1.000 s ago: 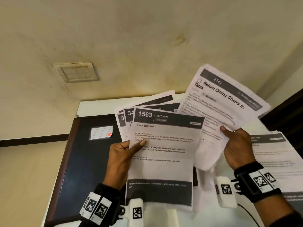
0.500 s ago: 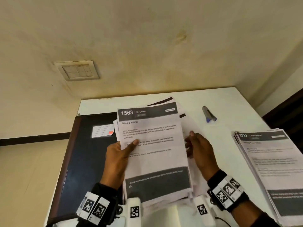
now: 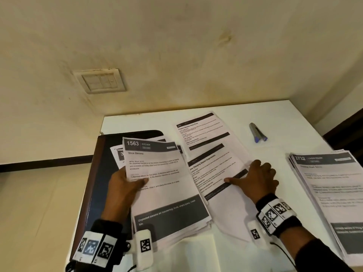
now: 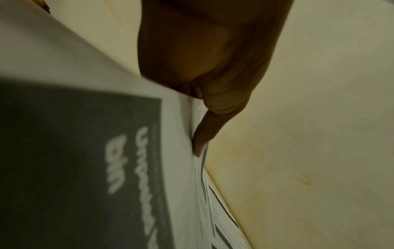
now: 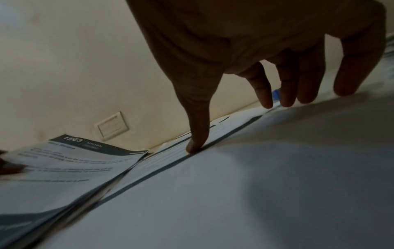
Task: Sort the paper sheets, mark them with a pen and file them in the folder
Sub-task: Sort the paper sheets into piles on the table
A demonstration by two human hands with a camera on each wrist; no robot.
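Observation:
My left hand (image 3: 125, 185) grips a sheaf of printed sheets (image 3: 165, 185) with "1563 KITCHEN" on top, thumb pressed on the front; the same sheaf (image 4: 106, 151) fills the left wrist view. The sheaf is held over the dark folder (image 3: 96, 173) at the table's left. My right hand (image 3: 253, 177) lies flat with spread fingers on loose sheets (image 3: 214, 165) spread in the middle of the white table (image 3: 225, 108); its thumb (image 5: 198, 134) and fingertips touch the paper. A grey pen with blue ends (image 3: 257, 132) lies beyond the right hand.
A second stack headed "2732 LIVING ROOM" (image 3: 330, 197) sits at the table's right edge. The cream wall carries a switch plate (image 3: 101, 81) behind the table. A dark door frame (image 3: 345, 130) stands at far right.
The right hand left the held sheaf, moved right and pressed down on sheets now spread on the table. The left hand kept its sheaf, shifted slightly left.

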